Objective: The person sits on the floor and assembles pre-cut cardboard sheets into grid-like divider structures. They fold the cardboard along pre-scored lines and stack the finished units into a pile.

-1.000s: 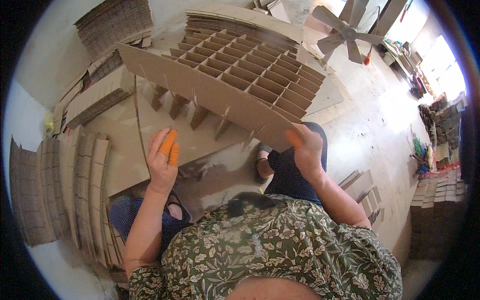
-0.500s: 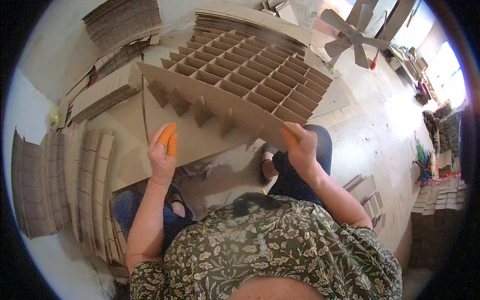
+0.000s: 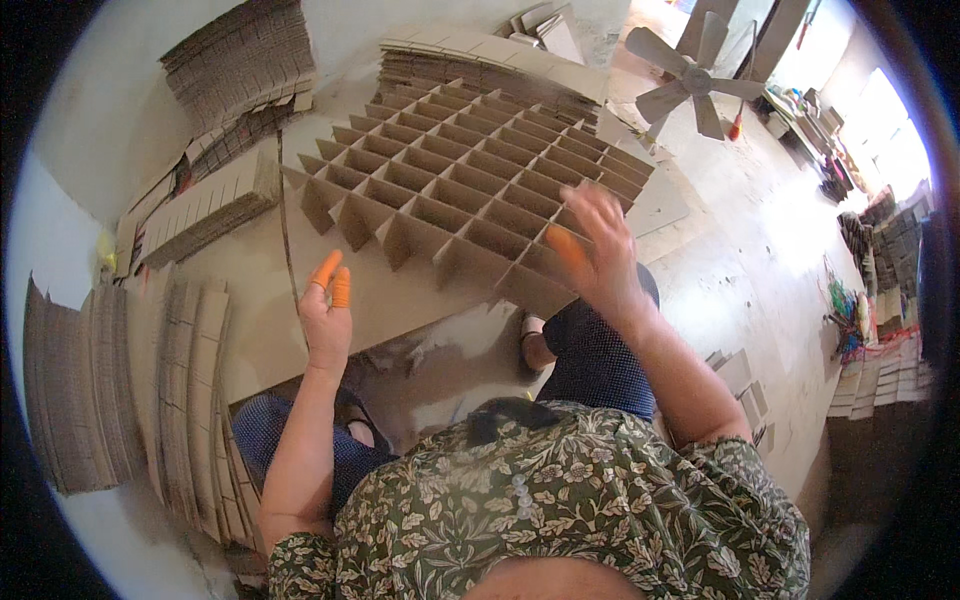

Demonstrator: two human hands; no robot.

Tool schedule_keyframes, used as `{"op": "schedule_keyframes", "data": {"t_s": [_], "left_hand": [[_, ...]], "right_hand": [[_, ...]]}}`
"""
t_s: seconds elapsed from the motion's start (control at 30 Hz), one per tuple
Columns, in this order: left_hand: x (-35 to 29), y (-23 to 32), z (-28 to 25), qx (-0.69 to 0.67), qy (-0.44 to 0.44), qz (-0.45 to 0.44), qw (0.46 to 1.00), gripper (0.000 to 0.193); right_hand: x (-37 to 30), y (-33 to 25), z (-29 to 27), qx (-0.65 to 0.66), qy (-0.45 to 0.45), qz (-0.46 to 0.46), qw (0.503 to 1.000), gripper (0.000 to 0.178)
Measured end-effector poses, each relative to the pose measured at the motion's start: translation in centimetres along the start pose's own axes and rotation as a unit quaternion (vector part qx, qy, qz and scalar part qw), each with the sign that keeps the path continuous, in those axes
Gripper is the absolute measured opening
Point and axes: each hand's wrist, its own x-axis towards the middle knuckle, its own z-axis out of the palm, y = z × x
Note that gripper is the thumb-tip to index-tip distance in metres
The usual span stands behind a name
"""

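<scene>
A grid of crossed brown cardboard strips (image 3: pixel 470 206), a box divider, stands on the low work surface in front of me. Its slotted strips form rows of square cells, and loose strip ends stick out along the near left side. My left hand (image 3: pixel 328 310) is raised off the grid's near left corner, holding nothing, with orange covers on two fingertips slightly apart. Over the grid's near right edge hovers my right hand (image 3: pixel 603 255), its fingers spread and somewhat blurred; an orange cover shows on the thumb. Whether it touches the cardboard I cannot tell.
Behind the grid lies a stack of cardboard strips (image 3: pixel 490 62). More stacks stand at left: slotted strips (image 3: pixel 215 205), upright bundles (image 3: pixel 80 385) and a tall pile (image 3: pixel 238 60). A grey fan (image 3: pixel 695 80) is at the far right. My legs flank the board's near edge (image 3: pixel 370 340).
My right hand has let go of the long cardboard strip and moved up over the grid. That strip now sits lower, crossed with the others at the near edge. My left hand stays about where it was.
</scene>
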Motion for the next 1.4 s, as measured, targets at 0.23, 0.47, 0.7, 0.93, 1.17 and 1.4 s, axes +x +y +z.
{"op": "schedule_keyframes", "data": {"t_s": [0.23, 0.47, 0.7, 0.93, 1.17, 1.4], "left_hand": [[0.8, 0.3, 4.3, -0.067, -0.090, -0.031, 0.993, 0.055], [-4.4, 4.2, 7.6, -0.099, -0.240, 0.050, 0.964, 0.063], [-6.9, 3.2, 9.5, -0.146, -0.318, 0.103, 0.931, 0.061], [-8.8, 5.1, 9.4, -0.131, -0.335, 0.224, 0.906, 0.052], [-8.7, -3.4, 8.4, -0.063, -0.273, 0.143, 0.949, 0.033], [-6.9, -4.8, 6.6, -0.026, -0.268, 0.141, 0.953, 0.033]], "right_hand": [[4.0, 10.9, 1.6, -0.224, -0.091, 0.303, 0.922, 0.069], [3.8, 2.5, 4.1, 0.025, -0.285, 0.299, 0.911, 0.102], [2.0, -4.1, 7.7, 0.131, -0.331, 0.273, 0.894, 0.102], [2.8, 0.8, 1.5, 0.260, -0.239, 0.380, 0.855, 0.023], [0.0, 5.0, -15.4, 0.271, -0.144, 0.327, 0.894, 0.031], [-10.4, 2.8, -32.7, -0.162, 0.085, 0.399, 0.899, 0.039]]}}
